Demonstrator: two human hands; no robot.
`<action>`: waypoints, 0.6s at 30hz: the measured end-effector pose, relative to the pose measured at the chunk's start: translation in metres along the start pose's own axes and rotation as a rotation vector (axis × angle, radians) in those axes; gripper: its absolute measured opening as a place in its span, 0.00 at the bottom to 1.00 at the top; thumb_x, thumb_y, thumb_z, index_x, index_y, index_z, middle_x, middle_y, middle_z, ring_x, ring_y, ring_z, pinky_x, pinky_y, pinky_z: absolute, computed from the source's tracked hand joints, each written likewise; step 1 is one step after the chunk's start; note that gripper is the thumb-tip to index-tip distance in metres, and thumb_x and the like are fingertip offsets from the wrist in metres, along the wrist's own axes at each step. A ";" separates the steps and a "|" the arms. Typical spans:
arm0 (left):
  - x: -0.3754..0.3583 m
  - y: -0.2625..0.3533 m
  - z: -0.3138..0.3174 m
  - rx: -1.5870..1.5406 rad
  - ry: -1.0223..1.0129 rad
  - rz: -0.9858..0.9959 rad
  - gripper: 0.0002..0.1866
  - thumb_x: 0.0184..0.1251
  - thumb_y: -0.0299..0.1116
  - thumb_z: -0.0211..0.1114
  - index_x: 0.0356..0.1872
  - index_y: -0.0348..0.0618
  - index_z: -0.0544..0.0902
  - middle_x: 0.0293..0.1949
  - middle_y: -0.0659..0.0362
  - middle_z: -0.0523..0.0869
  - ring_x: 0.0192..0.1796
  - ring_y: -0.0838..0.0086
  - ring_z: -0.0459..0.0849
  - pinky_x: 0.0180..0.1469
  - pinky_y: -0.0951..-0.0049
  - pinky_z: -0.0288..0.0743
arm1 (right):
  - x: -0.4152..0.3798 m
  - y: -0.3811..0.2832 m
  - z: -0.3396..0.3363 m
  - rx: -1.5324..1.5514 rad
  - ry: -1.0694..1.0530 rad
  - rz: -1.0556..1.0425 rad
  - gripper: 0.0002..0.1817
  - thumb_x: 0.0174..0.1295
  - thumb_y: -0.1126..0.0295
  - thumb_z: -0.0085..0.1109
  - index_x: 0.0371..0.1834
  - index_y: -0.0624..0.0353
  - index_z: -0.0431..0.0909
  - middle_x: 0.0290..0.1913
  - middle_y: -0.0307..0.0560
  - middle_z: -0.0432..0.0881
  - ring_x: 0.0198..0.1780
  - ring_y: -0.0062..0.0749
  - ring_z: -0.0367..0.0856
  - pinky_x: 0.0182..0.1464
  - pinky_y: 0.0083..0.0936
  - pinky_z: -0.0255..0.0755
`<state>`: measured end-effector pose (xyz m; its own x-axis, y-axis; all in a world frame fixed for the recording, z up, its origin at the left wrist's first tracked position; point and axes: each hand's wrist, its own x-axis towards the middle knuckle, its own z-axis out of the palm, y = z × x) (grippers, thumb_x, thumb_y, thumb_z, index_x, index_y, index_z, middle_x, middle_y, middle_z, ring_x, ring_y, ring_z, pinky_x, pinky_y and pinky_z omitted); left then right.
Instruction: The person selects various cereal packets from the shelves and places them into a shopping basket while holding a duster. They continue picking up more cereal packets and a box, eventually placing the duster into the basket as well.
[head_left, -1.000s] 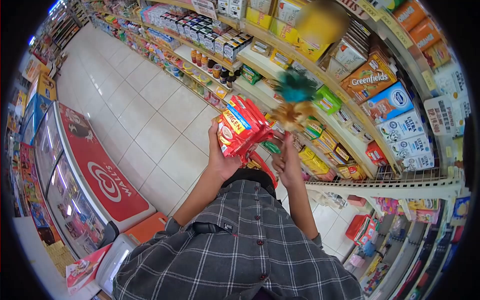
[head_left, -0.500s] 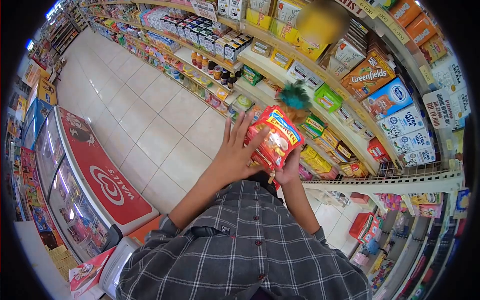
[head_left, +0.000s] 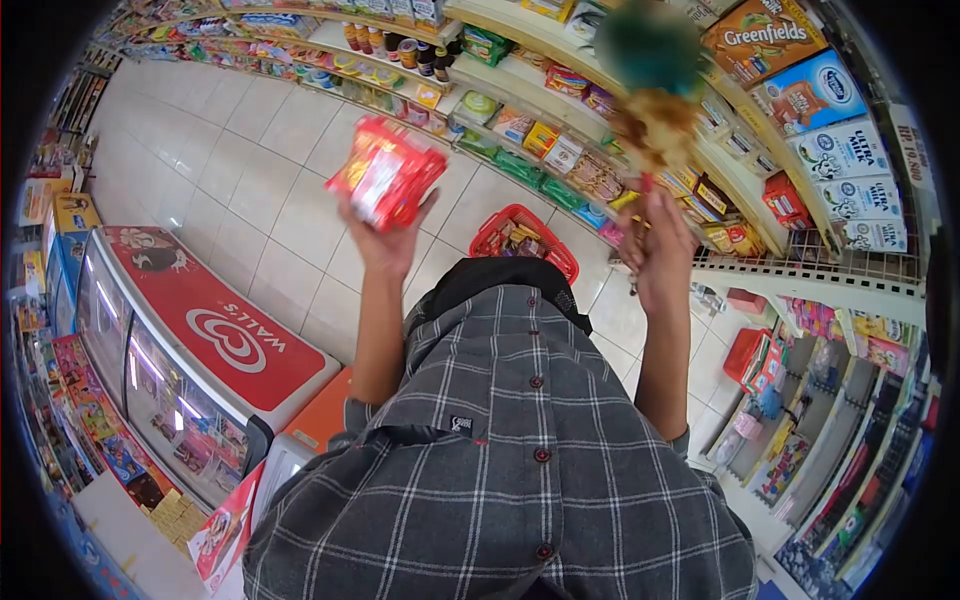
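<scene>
We gripped the red packets (head_left: 385,183) in our left hand (head_left: 385,243), fingers curled, above the red basket (head_left: 524,241); our right hand (head_left: 655,250) pinched the feather duster (head_left: 650,90), and a loose grip risked dropping packets onto the floor.

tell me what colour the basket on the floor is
Red, seen best in the head view: the basket sits on the tiled floor, holding packets.

Left hand (head_left: 385,240) raised, fingers closed around a stack of red sachet packs (head_left: 385,180). Right hand (head_left: 655,250) raised beside the shelves (head_left: 560,45), gripping the handle of a feather duster (head_left: 650,90), feathers blurred. Red basket (head_left: 520,240) on the tiled floor (head_left: 260,160) between the two arms. Ice-cream freezer (head_left: 200,340) at left.
</scene>
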<state>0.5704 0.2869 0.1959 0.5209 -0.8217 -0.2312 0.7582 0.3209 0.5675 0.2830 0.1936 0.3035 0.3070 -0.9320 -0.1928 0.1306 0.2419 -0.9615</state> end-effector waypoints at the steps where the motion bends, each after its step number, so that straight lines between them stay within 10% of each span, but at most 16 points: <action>1: -0.005 0.007 -0.014 0.004 0.002 0.025 0.47 0.60 0.73 0.52 0.73 0.52 0.59 0.71 0.55 0.66 0.70 0.55 0.69 0.66 0.38 0.66 | -0.006 0.000 -0.010 0.054 0.077 -0.012 0.21 0.75 0.55 0.45 0.59 0.60 0.71 0.33 0.41 0.78 0.15 0.15 0.56 0.18 0.14 0.52; 6: -0.022 0.032 -0.063 0.155 0.084 0.096 0.47 0.62 0.73 0.50 0.73 0.51 0.59 0.69 0.55 0.69 0.69 0.57 0.71 0.66 0.42 0.68 | -0.020 0.001 -0.019 0.202 0.334 -0.042 0.19 0.74 0.59 0.49 0.59 0.61 0.72 0.29 0.36 0.74 0.18 0.14 0.60 0.19 0.14 0.54; 12: -0.019 0.003 -0.061 0.163 0.039 0.024 0.41 0.69 0.68 0.47 0.72 0.47 0.59 0.69 0.55 0.69 0.69 0.61 0.71 0.67 0.56 0.70 | -0.033 0.019 0.047 -0.443 -0.164 0.024 0.11 0.70 0.68 0.54 0.50 0.60 0.80 0.30 0.37 0.78 0.22 0.13 0.67 0.23 0.15 0.59; 14: -0.022 -0.016 -0.075 0.301 0.050 -0.055 0.43 0.69 0.68 0.47 0.72 0.44 0.59 0.68 0.55 0.70 0.69 0.63 0.71 0.69 0.56 0.67 | -0.026 0.042 0.059 -0.661 -0.391 -0.284 0.13 0.69 0.70 0.55 0.53 0.61 0.80 0.29 0.37 0.80 0.28 0.18 0.71 0.31 0.19 0.66; 18: -0.034 -0.015 -0.027 0.079 0.030 -0.042 0.42 0.69 0.67 0.51 0.70 0.43 0.62 0.67 0.55 0.72 0.67 0.65 0.73 0.67 0.59 0.68 | 0.014 0.061 0.016 -0.866 -0.047 -0.097 0.15 0.70 0.65 0.55 0.55 0.60 0.81 0.39 0.49 0.86 0.40 0.28 0.83 0.46 0.26 0.74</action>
<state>0.5519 0.3232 0.1744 0.5022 -0.8186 -0.2790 0.7467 0.2477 0.6173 0.3104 0.2002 0.2451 0.3726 -0.9212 -0.1120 -0.5985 -0.1463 -0.7876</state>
